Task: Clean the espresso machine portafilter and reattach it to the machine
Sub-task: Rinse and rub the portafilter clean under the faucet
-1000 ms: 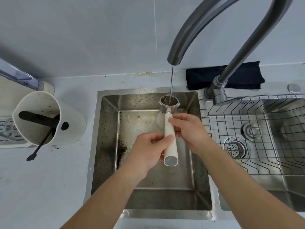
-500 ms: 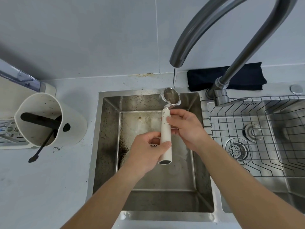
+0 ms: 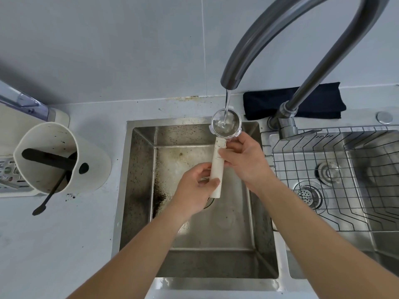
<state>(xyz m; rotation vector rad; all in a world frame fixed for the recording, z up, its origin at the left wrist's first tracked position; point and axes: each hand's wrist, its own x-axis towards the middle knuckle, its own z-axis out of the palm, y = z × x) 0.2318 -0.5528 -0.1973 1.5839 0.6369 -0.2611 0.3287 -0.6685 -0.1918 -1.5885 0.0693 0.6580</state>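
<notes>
Steel basket (image 3: 225, 125) of the portafilter (image 3: 218, 167) sits right under the tap (image 3: 230, 83), water running into it over the sink (image 3: 138, 190), so we judge we're mid-rinse, with the reattaching not yet done and no machine clearly in sight. Our left hand (image 3: 194, 190) curls its fingers round the handle's lower end, and our right hand (image 3: 244, 162) pinches it nearer the basket, thumb pressed on top.
</notes>
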